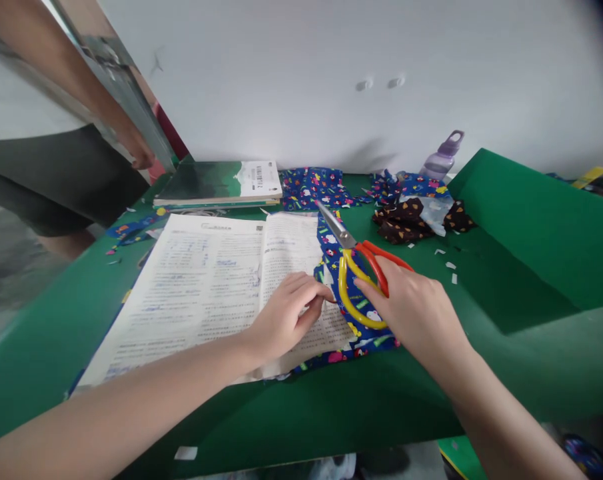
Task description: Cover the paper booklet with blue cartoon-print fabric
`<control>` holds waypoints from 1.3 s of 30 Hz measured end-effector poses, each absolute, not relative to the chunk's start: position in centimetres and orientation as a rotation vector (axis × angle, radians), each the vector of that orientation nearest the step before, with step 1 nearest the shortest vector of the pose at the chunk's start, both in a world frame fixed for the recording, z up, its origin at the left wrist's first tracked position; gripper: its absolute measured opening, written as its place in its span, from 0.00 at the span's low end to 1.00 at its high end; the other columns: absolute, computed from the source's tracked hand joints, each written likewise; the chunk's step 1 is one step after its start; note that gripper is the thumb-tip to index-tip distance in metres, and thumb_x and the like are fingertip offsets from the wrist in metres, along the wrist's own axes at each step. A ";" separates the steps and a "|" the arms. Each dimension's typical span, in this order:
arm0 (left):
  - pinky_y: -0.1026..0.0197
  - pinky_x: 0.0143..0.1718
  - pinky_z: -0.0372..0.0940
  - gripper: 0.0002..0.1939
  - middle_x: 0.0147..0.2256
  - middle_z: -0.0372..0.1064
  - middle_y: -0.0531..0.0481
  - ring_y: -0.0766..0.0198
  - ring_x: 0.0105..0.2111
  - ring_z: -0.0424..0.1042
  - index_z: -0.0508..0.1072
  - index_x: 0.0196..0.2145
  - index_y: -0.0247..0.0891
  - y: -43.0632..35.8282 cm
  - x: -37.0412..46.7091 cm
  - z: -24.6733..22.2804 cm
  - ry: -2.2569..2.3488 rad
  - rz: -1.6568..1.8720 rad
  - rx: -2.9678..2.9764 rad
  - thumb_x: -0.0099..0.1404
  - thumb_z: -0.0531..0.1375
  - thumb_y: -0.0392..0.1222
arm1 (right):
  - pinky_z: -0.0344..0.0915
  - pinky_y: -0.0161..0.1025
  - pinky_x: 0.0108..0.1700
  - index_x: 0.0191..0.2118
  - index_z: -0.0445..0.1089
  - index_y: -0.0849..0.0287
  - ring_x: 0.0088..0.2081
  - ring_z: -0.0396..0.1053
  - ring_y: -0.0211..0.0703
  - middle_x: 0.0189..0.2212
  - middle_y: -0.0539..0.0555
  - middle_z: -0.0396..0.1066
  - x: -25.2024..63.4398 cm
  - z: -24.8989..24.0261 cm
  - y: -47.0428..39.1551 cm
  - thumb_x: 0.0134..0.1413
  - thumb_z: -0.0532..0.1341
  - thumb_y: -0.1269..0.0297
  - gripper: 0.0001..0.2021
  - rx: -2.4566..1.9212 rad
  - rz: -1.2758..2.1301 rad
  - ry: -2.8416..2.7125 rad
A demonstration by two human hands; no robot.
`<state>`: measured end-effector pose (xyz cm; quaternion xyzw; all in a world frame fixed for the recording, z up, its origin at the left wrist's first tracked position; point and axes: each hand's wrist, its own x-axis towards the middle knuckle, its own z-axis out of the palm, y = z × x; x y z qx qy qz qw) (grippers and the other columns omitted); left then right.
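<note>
An exercise book (216, 280) lies open on the green table, its pages printed and marked with handwriting. Blue patterned fabric (330, 240) sticks out along its right and lower right edges. My left hand (294, 310) rests on the right page with fingers curled in; the fingertips meet the page's edge beside the fabric, and whether they pinch anything is hidden. In my right hand (416, 307) is a pair of scissors (348, 237) with one red and one yellow handle. The blades look closed and point away from me, above the fabric.
Stacked books (216, 181) stand behind the exercise book. Blue fabric (314, 187) and brown scraps (404, 219) lie at the back, near a purple bottle (440, 159). A green panel (536, 227) rises at right. Paper bits (451, 265) are scattered about. A person (56, 167) stands at left.
</note>
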<state>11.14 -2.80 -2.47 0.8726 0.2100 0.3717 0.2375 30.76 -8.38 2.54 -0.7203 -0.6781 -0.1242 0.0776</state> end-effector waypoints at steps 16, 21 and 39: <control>0.57 0.34 0.65 0.10 0.18 0.63 0.57 0.66 0.22 0.65 0.68 0.41 0.40 -3.1 11.2 -2.5 0.591 0.898 2.448 0.69 0.48 0.37 | 0.64 0.36 0.27 0.42 0.69 0.61 0.30 0.70 0.41 0.32 0.53 0.73 37.2 -2.5 -1.0 0.47 0.59 0.56 0.17 -1.452 0.807 -0.988; 0.55 0.38 0.65 0.11 0.20 0.63 0.57 0.68 0.21 0.62 0.67 0.43 0.40 -3.3 11.2 -2.5 0.484 0.845 2.540 0.67 0.48 0.33 | 0.66 0.35 0.28 0.43 0.64 0.58 0.32 0.71 0.40 0.34 0.52 0.71 37.5 -2.2 -1.0 0.45 0.60 0.58 0.18 -1.414 0.814 -1.012; 0.55 0.35 0.65 0.08 0.25 0.67 0.49 0.62 0.28 0.66 0.69 0.37 0.33 -4.4 11.1 -1.3 0.406 0.749 3.063 0.65 0.51 0.31 | 0.69 0.38 0.37 0.40 0.65 0.58 0.32 0.70 0.39 0.31 0.50 0.70 36.9 -0.6 -2.6 0.49 0.59 0.67 0.10 -1.257 1.306 -0.906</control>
